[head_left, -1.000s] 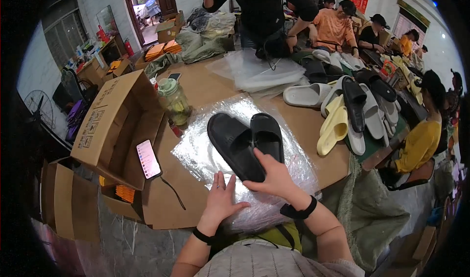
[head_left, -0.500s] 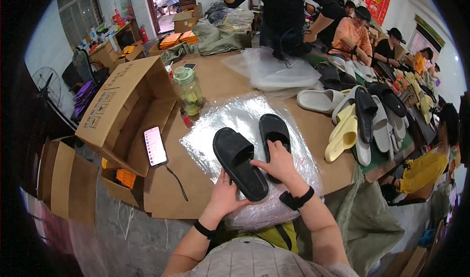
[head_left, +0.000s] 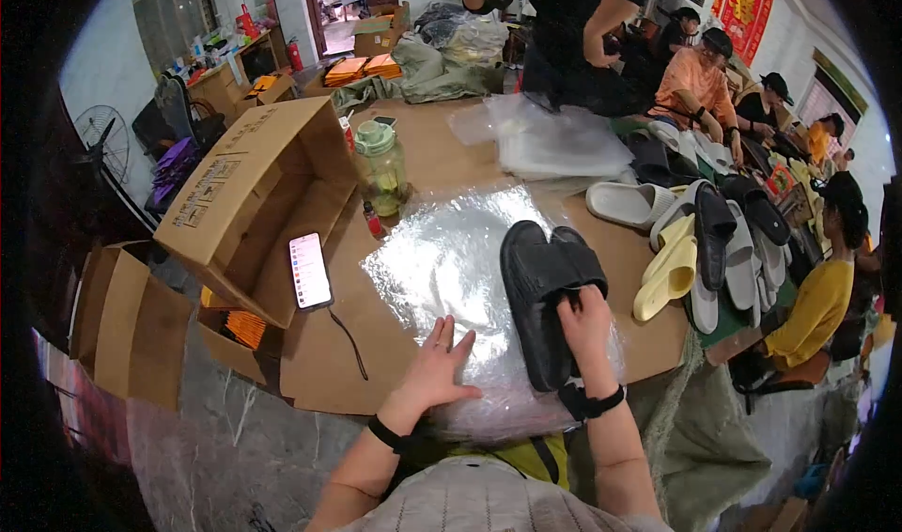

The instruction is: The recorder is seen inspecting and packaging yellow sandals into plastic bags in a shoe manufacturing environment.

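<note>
A crowded workroom is seen from above, with several other people seated or standing along the far and right sides of a large brown table [head_left: 442, 147]. To the left of the grip, a big open cardboard box [head_left: 254, 194] is tipped on its side at the table's edge, and a second cardboard box [head_left: 132, 320] stands on the floor further left. Directly under the grip, a wide sheet of clear plastic film [head_left: 442, 259] is spread over the table. Beyond the grip, toward the far side, a stack of clear plastic bags [head_left: 554, 142] is laid. To the right of the grip, a heap of slides in black, grey and yellow [head_left: 714, 250] is piled.

The pair of black slides [head_left: 545, 288] is stacked one on the other on the film, and its near end is clasped by the right hand [head_left: 584, 323], whose fingers are closed over the upper slide. The left hand [head_left: 440, 367] is laid flat on the film just left of the slides, fingers spread, nothing being held.

Left of the grip and further off, a green-lidded clear bottle [head_left: 383, 167] is stood, and a lit smartphone [head_left: 309, 270] is propped against the box flap, with a dark cable [head_left: 349, 339] trailing from it. A black watch [head_left: 592, 402] is worn on the right wrist.
</note>
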Available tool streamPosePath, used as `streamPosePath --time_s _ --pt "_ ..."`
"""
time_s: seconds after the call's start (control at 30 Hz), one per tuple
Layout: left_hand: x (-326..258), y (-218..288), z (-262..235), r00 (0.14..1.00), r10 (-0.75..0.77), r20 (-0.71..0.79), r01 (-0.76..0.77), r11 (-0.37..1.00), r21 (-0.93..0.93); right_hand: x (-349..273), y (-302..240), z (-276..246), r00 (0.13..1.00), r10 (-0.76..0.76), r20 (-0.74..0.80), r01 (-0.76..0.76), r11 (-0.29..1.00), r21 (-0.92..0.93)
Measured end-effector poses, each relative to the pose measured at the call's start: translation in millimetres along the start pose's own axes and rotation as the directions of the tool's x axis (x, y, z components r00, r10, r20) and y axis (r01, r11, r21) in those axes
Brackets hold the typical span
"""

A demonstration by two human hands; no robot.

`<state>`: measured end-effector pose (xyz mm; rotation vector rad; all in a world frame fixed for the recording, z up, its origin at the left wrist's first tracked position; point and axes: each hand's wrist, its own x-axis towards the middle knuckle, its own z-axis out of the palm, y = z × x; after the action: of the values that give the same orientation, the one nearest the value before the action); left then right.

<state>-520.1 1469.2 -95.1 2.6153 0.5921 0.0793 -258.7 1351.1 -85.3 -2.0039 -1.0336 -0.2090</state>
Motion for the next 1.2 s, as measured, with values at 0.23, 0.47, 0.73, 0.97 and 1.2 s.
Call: streamPosePath --time_s 0.23,0.47,0.73,0.97,1.2 --pt "17.6 9.4 -19.9 0.996 0.084 -0.036 -0.080 0.990 0.120 -57.6 14.6 -53.5 0.953 0.300 -0.050 -0.298 0.953 0.055" --pt "7.2 32.8 8.6 0.962 0.259 -0.090 -0.266 0.960 -0.088 -92.0 19.4 -49.4 0.975 0.221 0.004 -0.215 0.953 -0.215" --pt "14.2 30.9 13.0 0.980 0.174 -0.094 -0.183 0.979 -0.094 -92.8 37.0 -61.6 0.974 0.224 -0.029 -0.224 0.975 -0.009" --pt "29.2 36.9 -1.2 0.964 -0.083 -0.252 -0.029 0.911 -0.412 -121.8 45.7 -115.1 0.928 0.260 -0.265 -0.186 0.943 0.275" --pt "37.8 35.2 6.0 0.923 -0.240 -0.302 0.044 0.843 -0.536 -143.1 23.9 -139.9 0.997 0.022 -0.073 -0.012 0.990 0.140"
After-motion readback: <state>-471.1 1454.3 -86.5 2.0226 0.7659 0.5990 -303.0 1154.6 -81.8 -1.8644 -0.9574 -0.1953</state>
